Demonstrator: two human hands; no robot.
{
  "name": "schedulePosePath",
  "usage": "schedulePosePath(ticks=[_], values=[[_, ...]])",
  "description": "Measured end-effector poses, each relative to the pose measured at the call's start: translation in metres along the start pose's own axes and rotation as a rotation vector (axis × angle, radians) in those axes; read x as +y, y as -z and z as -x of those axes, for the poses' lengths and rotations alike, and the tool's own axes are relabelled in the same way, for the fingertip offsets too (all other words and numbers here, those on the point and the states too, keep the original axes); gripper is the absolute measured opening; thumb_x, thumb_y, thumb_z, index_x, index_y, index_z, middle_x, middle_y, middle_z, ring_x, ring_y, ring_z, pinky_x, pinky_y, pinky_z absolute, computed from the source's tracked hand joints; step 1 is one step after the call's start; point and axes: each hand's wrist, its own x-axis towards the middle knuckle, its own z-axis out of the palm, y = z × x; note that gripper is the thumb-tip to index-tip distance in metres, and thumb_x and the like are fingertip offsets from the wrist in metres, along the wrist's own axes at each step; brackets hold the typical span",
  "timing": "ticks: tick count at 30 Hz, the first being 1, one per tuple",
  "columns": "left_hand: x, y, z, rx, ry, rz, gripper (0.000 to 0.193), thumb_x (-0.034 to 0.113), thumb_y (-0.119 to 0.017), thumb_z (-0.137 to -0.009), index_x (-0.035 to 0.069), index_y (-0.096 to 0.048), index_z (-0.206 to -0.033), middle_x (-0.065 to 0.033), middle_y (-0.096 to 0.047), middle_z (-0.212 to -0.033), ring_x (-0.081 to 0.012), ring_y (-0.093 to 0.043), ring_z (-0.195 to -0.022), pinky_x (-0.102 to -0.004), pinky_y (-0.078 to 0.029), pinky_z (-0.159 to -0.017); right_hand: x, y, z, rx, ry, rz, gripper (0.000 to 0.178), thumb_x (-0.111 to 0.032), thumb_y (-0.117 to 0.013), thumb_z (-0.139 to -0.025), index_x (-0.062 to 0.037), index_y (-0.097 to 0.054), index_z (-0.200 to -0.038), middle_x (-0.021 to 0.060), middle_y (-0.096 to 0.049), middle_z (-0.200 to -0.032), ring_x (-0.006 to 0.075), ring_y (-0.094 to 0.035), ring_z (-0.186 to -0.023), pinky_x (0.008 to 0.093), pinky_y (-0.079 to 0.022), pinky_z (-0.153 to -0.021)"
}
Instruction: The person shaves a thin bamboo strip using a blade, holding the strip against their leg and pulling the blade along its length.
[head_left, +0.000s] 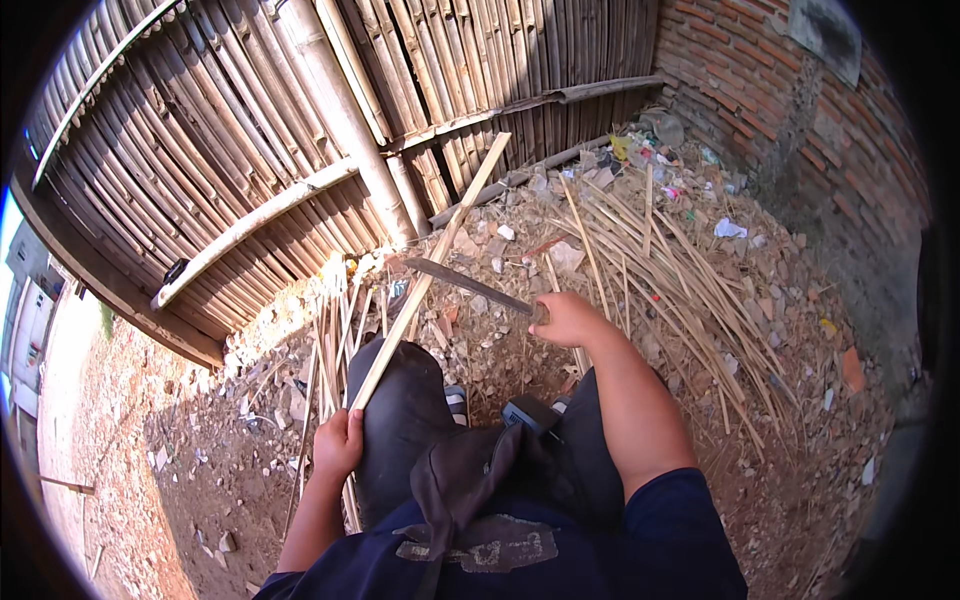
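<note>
My left hand [338, 443] is closed round the lower end of a long pale bamboo strip [436, 262], which slants up and away past my left knee toward the fence. In my right hand [570, 322] is a machete [472, 285], gripped by its handle. Its dark blade points left, and the tip end crosses the strip around the middle; I cannot tell whether blade and strip touch. Beside my left leg, several thin bamboo strips [326, 345] lean in a loose bunch. A larger pile of split strips [672, 290] lies on the ground to my right.
A bamboo fence [230, 130] with a thick post [345, 120] stands ahead and left, and a brick wall [730, 75] rises at the far right. Rubble and litter [660, 165] cover the ground. A dark box-shaped object [530, 412] sits between my knees.
</note>
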Motion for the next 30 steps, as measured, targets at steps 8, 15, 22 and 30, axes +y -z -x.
schedulePosePath(ticks=[8,15,22,30], values=[[0.002,0.001,0.000,0.007,-0.020,0.005,0.052,0.040,-0.053,-0.103,0.001,-0.052,-0.068,-0.0247,-0.058,-0.062,-0.0468,-0.059,-0.060,-0.0544,-0.044,-0.057,0.001,-0.002,-0.001,-0.015,-0.008,-0.010,0.058,-0.033,-0.078,-0.082,-0.0041,-0.063,-0.130,0.0228,-0.070,-0.117,0.0385,-0.067,-0.109,0.0446,-0.053,-0.095],[0.002,0.000,0.000,0.007,-0.014,0.012,0.051,0.039,-0.053,-0.104,0.001,-0.051,-0.068,-0.0245,-0.057,-0.061,-0.0469,-0.059,-0.060,-0.0534,-0.044,-0.056,0.008,-0.009,-0.007,-0.010,0.001,-0.020,0.061,-0.034,-0.078,-0.082,-0.0049,-0.062,-0.133,0.0237,-0.069,-0.118,0.0387,-0.067,-0.110,0.0441,-0.053,-0.096],[0.001,-0.002,-0.001,0.018,-0.032,0.008,0.049,0.037,-0.052,-0.104,0.002,-0.051,-0.070,-0.0245,-0.056,-0.061,-0.0471,-0.058,-0.060,-0.0540,-0.043,-0.057,0.007,-0.008,-0.007,-0.040,-0.021,-0.026,0.060,-0.034,-0.078,-0.083,-0.0046,-0.063,-0.133,0.0245,-0.070,-0.117,0.0383,-0.067,-0.109,0.0437,-0.053,-0.096],[0.000,-0.003,-0.001,0.003,-0.009,-0.006,0.049,0.038,-0.050,-0.104,0.002,-0.051,-0.070,-0.0246,-0.058,-0.063,-0.0469,-0.058,-0.060,-0.0542,-0.043,-0.057,0.012,-0.012,-0.009,0.005,0.005,-0.060,0.061,-0.034,-0.080,-0.081,-0.0004,-0.064,-0.129,0.0279,-0.070,-0.111,0.0406,-0.068,-0.105,0.0435,-0.053,-0.093]])
